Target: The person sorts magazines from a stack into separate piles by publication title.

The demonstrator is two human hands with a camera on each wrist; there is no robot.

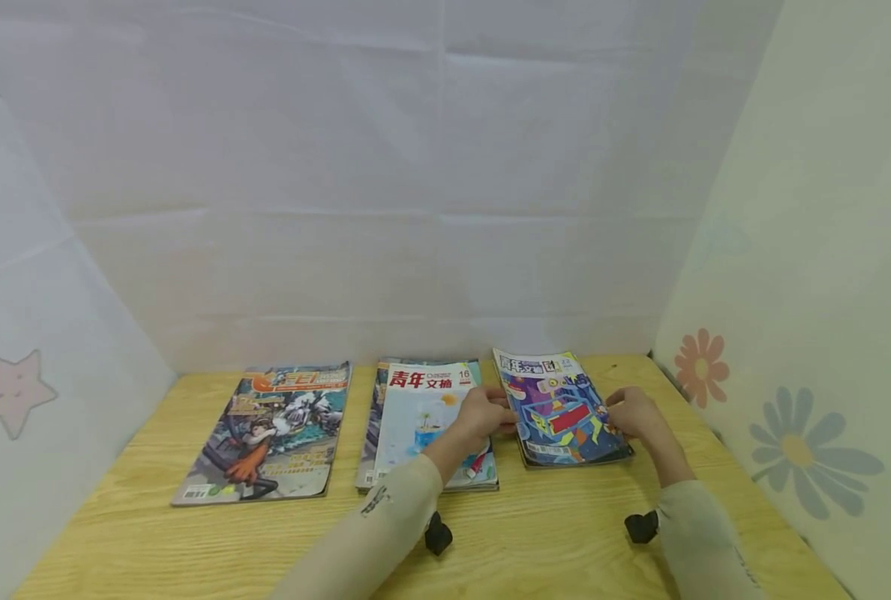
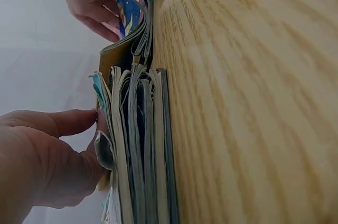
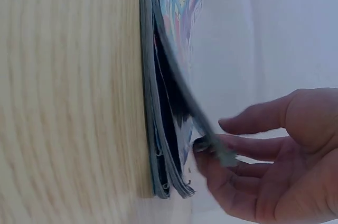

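Three groups of magazines lie in a row on the wooden table: a single comic at the left, a middle stack, and a right stack near the table's right edge. Both hands work on the right stack. The left hand grips its left edge, resting partly over the middle stack; the right hand holds its right edge. In the right wrist view the fingers are curled under the top cover, which is peeled up from the issues below; how tightly they pinch it cannot be told. In the left wrist view the left hand's thumb and fingers close on the edge of the stacked issues. Judged from this layout, the piles are already laid out side by side, and the top issue of the right stack is being lifted or squared; it is not yet clear of the stack. The middle stack's cover reads "青年文摘" with the number 16. The other titles are too small to read.
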